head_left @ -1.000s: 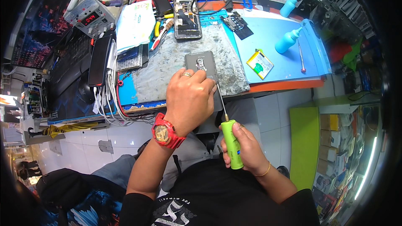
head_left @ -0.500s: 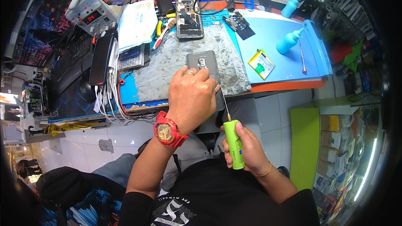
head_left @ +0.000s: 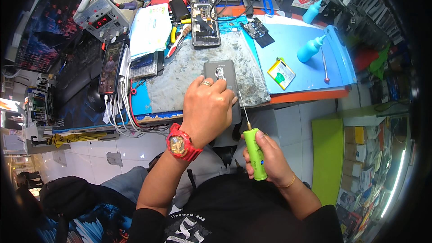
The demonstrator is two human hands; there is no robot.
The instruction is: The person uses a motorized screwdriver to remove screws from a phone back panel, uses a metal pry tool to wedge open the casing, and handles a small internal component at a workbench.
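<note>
Lime-green plastic fills the right hand (head_left: 272, 155): its fingers wrap the handle of a thin-shafted screwdriver-like tool (head_left: 256, 157), thumb laid along the top. The shaft points toward twelve o'clock, its tip beside the right edge of a dark grey smartphone housing (head_left: 229, 74); whether it touches cannot be told. The left hand (head_left: 208, 110), back upward and fingers curled nearly closed, grips that housing, thumb near its right edge. The housing is over the near part of a stained grey work mat (head_left: 176, 78), its lower end reaching past the bench edge. A red wristwatch (head_left: 178, 145) circles the left wrist.

Around the housing, an opened smartphone (head_left: 206, 33) lies at twelve o'clock and dark loose phone parts (head_left: 257, 31) at one. At two stands a light-blue dropper bottle (head_left: 308, 51); between two and three are a flat phone battery (head_left: 281, 74) and, farther out, a slim screwdriver (head_left: 325, 65). Pliers (head_left: 178, 40) lie at eleven, a bench power supply (head_left: 101, 21) sits at ten, and between nine and ten a lit smartphone (head_left: 110, 69) leans beside white cables (head_left: 118, 103).
</note>
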